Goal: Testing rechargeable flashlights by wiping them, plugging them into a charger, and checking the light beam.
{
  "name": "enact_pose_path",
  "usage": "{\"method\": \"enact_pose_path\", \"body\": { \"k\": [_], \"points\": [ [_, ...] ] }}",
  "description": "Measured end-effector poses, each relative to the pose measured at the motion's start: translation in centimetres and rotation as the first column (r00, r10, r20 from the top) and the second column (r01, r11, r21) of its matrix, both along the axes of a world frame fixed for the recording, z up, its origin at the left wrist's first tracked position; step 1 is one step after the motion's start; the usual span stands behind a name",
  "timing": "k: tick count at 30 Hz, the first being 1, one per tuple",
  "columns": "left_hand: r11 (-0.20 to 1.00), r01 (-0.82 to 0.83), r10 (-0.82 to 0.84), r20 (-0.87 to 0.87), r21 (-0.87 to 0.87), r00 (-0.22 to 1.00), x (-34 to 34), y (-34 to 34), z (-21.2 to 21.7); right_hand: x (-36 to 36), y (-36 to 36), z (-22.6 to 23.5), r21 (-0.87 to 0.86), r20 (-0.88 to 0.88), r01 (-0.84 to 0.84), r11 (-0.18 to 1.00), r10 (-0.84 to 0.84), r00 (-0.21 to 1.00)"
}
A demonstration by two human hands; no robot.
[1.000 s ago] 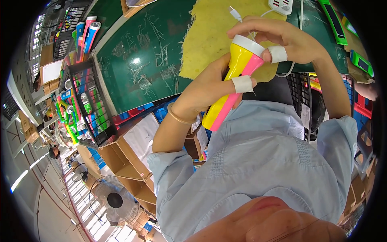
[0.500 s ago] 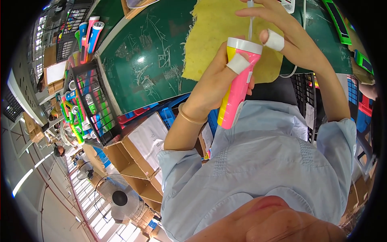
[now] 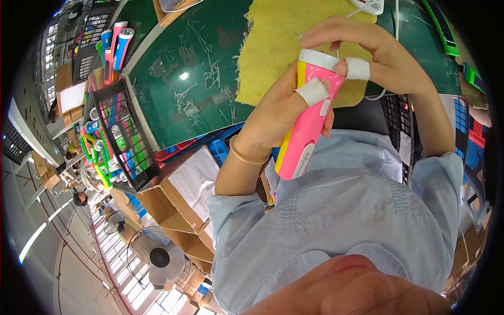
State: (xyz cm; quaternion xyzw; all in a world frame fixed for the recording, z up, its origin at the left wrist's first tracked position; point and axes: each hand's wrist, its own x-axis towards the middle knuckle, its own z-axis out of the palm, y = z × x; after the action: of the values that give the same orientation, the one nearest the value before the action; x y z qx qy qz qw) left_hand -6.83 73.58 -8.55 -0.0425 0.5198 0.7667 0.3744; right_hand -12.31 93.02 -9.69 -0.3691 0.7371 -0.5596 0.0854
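My left hand is wrapped around a pink and yellow flashlight, held tilted with its white head up. A white wrap covers the thumb, and a tan band circles the wrist. My right hand arches over the head of the flashlight, its wrapped thumb against the rim and its fingers curled around the far side. A thin white cord runs from behind the right hand toward a white socket block at the top edge. A short pale piece shows between that thumb and fingers; its kind is too small to tell.
A yellow cloth lies on the green worktable. Left of it, a black crate holds several colourful flashlights, with more flashlights standing behind. Cardboard boxes and a fan are at lower left. A green flashlight-like item lies at right.
My right hand has come down onto the flashlight's head from the white cord above it. The flashlight has turned slightly, showing more of its pink side, and its lower end is a little nearer me.
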Motion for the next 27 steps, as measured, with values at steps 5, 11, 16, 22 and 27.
{"method": "enact_pose_path", "body": {
  "k": [5,11,16,22,27],
  "points": [
    [0.994,-0.075,0.071,-0.045,-0.081,0.996,0.9,0.4,1.2,0.1,0.1,0.7,0.025,-0.123,-0.009,1.000,0.012,0.992],
    [0.984,-0.129,0.108,-0.164,-0.126,0.981,1.1,0.6,0.8,1.3,0.0,0.9,0.032,-0.109,0.059,0.998,-0.056,0.993],
    [0.991,-0.033,0.017,-0.115,-0.132,0.993,0.3,-0.1,1.1,1.4,-0.2,0.9,0.073,-0.090,0.131,0.989,-0.124,0.988],
    [0.954,-0.116,0.079,-0.139,-0.278,0.987,0.7,-0.4,1.7,1.9,-1.1,-0.4,0.023,-0.147,0.207,0.978,-0.202,0.968],
    [0.943,-0.091,0.028,-0.194,-0.321,0.981,0.8,-1.0,1.4,2.0,-2.1,-0.3,0.014,-0.388,0.254,0.967,-0.229,0.893]
  ]
}}
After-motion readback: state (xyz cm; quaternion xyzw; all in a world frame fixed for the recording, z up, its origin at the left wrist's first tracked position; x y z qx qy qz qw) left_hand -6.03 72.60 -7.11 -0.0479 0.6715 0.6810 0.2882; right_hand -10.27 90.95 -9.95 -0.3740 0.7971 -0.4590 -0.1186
